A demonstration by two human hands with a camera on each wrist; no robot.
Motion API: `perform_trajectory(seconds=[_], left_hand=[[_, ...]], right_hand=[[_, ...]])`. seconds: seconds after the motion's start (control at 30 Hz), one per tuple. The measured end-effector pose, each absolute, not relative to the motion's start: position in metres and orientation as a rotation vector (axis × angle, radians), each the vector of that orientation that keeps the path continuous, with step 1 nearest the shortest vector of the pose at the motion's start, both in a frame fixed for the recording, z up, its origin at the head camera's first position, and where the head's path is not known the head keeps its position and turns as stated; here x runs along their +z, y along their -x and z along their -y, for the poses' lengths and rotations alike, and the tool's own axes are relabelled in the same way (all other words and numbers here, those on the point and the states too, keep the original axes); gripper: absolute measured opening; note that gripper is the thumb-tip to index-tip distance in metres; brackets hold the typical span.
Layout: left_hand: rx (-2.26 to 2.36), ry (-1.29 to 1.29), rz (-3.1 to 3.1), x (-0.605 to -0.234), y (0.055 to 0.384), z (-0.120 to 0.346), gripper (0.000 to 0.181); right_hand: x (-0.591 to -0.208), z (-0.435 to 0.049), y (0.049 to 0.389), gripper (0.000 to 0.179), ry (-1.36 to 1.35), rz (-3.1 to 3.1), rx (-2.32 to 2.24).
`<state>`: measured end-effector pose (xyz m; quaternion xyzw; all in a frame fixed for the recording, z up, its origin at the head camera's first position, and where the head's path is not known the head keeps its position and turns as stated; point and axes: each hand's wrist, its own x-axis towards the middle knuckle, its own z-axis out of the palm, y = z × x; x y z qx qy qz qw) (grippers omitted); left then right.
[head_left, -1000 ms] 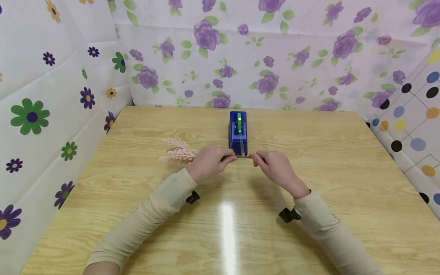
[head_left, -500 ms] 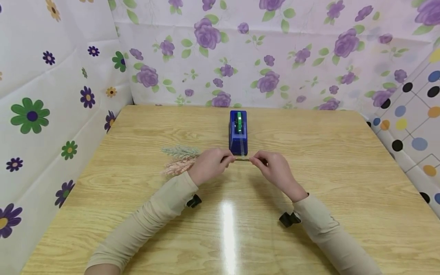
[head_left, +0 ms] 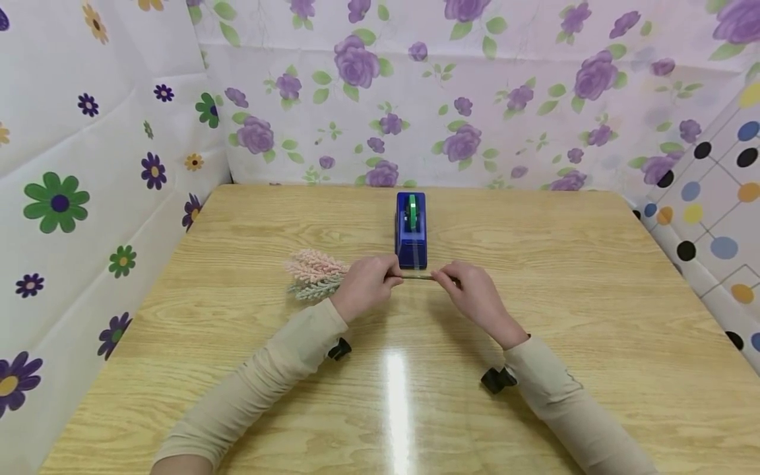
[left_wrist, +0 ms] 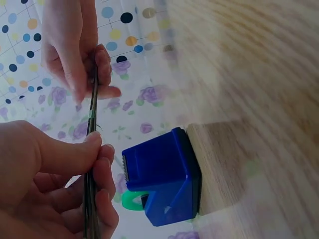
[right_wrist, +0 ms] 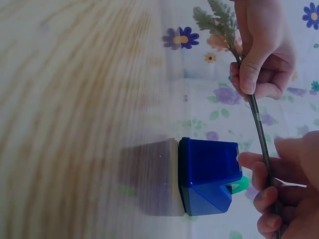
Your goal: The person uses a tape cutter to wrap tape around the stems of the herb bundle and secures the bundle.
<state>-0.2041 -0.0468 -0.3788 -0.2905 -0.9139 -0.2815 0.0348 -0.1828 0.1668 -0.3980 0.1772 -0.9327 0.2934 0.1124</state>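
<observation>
A small bunch of artificial flowers, with pink sprigs (head_left: 315,266) and pale green sprigs (head_left: 315,288), lies sideways in front of a blue tape dispenser (head_left: 411,251). My left hand (head_left: 367,282) pinches the dark stems (right_wrist: 259,124) between thumb and fingers, close to the flower heads. Further along, the fingers of my right hand (head_left: 475,297) curl round the stems' other end. A band of clear tape (left_wrist: 91,114) shows on the stems between both hands. From the dispenser's green roll (head_left: 413,212), a clear strip runs toward the stems.
The wooden table (head_left: 564,264) extends on both sides of the dispenser. Flowered cloth (head_left: 356,119) hangs behind it, and a dotted cloth (head_left: 721,224) stands on the right. Dark wrist cameras (head_left: 497,380) sit under the sleeves.
The bunch has turned about its stems: pink heads now lie above the green ones, where green was uppermost half a second ago. Both hands have come slightly away from the dispenser.
</observation>
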Motion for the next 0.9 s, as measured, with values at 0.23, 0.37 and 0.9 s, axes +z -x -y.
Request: perform_trajectory(seconds=[0.23,0.37,0.9], left_hand=[[-0.937,0.855,2.865,-0.3787,0.2042,0.0465,0.006],[-0.908,0.863,2.935,-0.3752,0.2046,0.0463,0.018],[-0.79,0.814,2.959,-0.3791,0.2082,0.0437,0.004]], right_hand=[[-0.4005,-0.1662,0.1834,0.017,-0.513,2.696,0.841],[-0.3991,-0.1653,0.1823,0.012,-0.497,2.64,0.824],[-0.402,-0.1641,0.1845,0.007,-0.528,2.626,0.804]])
